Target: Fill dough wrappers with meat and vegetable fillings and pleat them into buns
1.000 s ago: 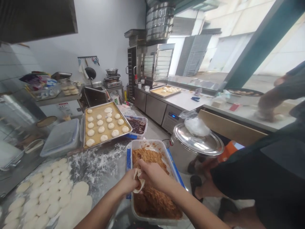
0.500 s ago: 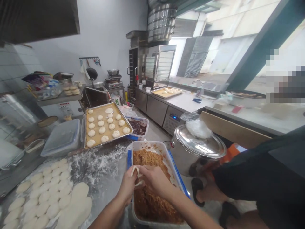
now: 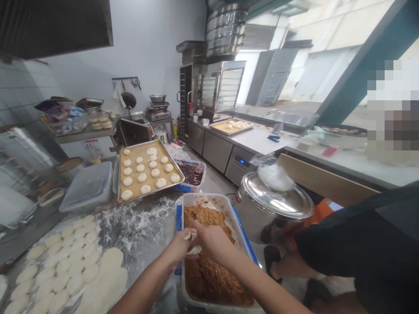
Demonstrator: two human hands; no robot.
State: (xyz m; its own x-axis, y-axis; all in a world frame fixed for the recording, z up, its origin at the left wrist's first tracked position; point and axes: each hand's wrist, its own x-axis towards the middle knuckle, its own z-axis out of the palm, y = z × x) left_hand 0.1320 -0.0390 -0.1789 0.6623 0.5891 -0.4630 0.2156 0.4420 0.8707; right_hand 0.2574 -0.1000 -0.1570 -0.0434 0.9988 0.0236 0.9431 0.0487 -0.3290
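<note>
My left hand (image 3: pixel 178 249) and my right hand (image 3: pixel 211 240) meet over a white plastic tub (image 3: pixel 210 200) of brown shredded filling (image 3: pixel 209 266). Between them they pinch a small piece of pale dough (image 3: pixel 193 244), both with fingers closed round it. The tub sits at the near edge of a floured steel table (image 3: pixel 137 226).
Rows of flat dough rounds (image 3: pixel 65 266) lie at the lower left. A baking tray (image 3: pixel 147 170) of shaped buns stands behind, beside a lidded container (image 3: pixel 87 187) and a tub of dark paste (image 3: pixel 193 172). A steel pot (image 3: pixel 273 205) and another person in black (image 3: pixel 360 257) are at the right.
The dough has been gathered tighter between my hands, which shifted slightly right. The other person's arm at the far counter has left view.
</note>
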